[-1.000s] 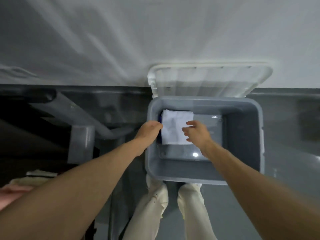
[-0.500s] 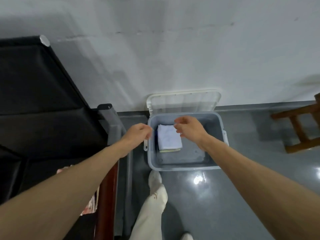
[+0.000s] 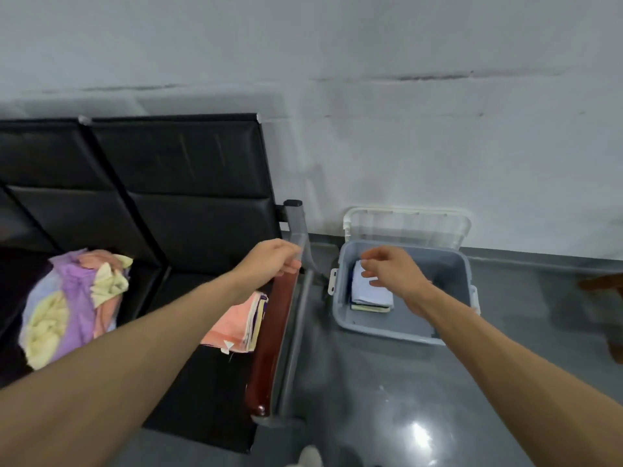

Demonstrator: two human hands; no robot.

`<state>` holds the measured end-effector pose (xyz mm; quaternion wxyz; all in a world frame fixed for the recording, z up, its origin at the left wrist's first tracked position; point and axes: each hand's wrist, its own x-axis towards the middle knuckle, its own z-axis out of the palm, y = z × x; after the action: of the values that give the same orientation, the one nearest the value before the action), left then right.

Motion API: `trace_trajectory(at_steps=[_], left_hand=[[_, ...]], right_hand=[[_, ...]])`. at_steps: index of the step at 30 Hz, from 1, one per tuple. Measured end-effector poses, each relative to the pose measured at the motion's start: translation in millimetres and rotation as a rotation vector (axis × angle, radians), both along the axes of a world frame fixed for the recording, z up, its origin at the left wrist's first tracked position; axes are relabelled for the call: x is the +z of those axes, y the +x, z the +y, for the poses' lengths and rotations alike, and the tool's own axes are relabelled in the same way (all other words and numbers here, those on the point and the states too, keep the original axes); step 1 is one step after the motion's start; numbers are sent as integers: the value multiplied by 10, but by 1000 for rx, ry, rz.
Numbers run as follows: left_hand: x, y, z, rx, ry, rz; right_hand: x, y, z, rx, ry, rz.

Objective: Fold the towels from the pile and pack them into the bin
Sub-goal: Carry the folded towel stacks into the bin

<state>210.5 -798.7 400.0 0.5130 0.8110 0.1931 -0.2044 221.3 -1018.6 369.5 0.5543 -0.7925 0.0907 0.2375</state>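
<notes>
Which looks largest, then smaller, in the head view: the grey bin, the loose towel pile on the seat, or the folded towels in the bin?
1-2. grey bin and loose towel pile: they look about alike, so no ranking.
3. folded towels in the bin: plainly smallest.

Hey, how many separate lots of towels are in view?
3: a loose pile on the bench, a folded stack by the armrest, a second stack in the bin. The left arm may hide more.

Right hand hovers empty over folded towels in the grey bin; left hand above the armrest, towel pile far to its left
</notes>
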Motion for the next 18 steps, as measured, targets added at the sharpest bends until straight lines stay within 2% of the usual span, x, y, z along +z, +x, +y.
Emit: trace_trajectory(at_steps=[7, 13, 18], left_hand=[[-20, -379, 857, 81, 64, 52], [-539, -454, 1697, 87, 77, 119], [-1211, -199, 2431, 15, 53, 183]], right_hand=[[-224, -79, 854, 78, 23, 34], [-688, -118, 1780, 74, 22, 102], [-1308, -100, 2613, -56, -21, 207]])
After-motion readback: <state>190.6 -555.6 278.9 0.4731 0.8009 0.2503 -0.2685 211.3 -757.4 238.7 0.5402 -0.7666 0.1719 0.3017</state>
